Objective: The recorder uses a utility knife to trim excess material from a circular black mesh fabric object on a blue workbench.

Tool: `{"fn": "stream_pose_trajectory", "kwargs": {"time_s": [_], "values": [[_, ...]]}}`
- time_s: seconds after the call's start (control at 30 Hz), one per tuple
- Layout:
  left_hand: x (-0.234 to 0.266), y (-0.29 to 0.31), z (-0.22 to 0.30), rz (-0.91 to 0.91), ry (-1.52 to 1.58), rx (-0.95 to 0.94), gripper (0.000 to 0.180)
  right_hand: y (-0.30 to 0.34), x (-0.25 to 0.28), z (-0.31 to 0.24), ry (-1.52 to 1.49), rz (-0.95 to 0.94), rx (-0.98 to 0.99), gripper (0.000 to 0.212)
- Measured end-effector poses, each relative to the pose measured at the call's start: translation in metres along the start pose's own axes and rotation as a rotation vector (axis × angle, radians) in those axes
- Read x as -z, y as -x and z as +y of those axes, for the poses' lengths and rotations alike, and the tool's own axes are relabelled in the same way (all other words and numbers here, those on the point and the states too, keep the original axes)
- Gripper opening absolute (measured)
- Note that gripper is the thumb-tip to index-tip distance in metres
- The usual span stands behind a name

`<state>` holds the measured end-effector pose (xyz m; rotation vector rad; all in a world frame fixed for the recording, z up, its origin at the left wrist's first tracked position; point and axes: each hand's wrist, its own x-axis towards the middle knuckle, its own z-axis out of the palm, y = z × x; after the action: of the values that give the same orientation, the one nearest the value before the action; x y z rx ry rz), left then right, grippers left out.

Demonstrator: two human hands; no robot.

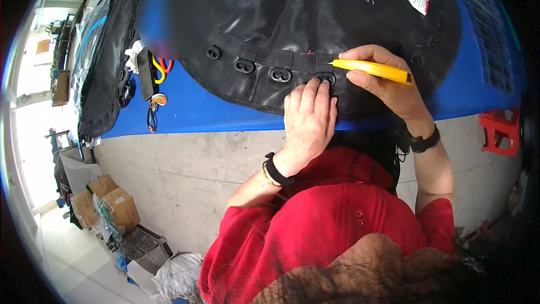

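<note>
A large black mesh sheet (pixel 270 17) with a rounded edge lies before me. Black plastic double-ring eyelets (pixel 280 75) run along its near border. Pressed flat on that border is my left hand (pixel 308 114), fingers stretched out, their tips touching one eyelet (pixel 325 77) and partly covering it. My right hand (pixel 378 74) grips a yellow utility knife (pixel 374 71) just above the sheet. The knife's small pale tip points left, close to the border's stitched band. A short red thread mark (pixel 307 53) shows on the band, left of the tip.
The blue table (pixel 197 118) carries another black sheet (pixel 109 50) at the left, beside yellow-and-red handles (pixel 162 70) and a small corded item (pixel 160 99). A red stool (pixel 499 132) stands at the right. Cardboard boxes (pixel 121 207) and a wire crate (pixel 143 247) are at lower left.
</note>
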<state>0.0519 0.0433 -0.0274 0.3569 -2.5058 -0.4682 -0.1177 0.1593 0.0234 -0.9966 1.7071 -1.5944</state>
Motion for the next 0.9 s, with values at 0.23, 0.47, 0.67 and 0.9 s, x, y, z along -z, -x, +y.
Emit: {"fn": "stream_pose_trajectory", "kwargs": {"time_s": [0.23,0.47,0.67,0.9], "values": [[-0.006,0.003,-0.006,0.006,-0.009,-0.006,0.045,-0.009,-0.002,0.010,0.051,-0.071,-0.005,0.026],[-0.009,0.003,-0.011,0.025,-0.007,-0.030,0.044,-0.015,0.000,0.014,0.033,-0.061,-0.016,0.026],[-0.010,0.002,-0.012,0.029,0.007,-0.034,0.043,-0.017,-0.001,0.011,0.052,-0.105,-0.013,0.025],[-0.010,0.001,-0.012,0.035,0.001,-0.041,0.042,-0.019,-0.001,0.013,0.086,-0.110,0.037,0.024]]}}
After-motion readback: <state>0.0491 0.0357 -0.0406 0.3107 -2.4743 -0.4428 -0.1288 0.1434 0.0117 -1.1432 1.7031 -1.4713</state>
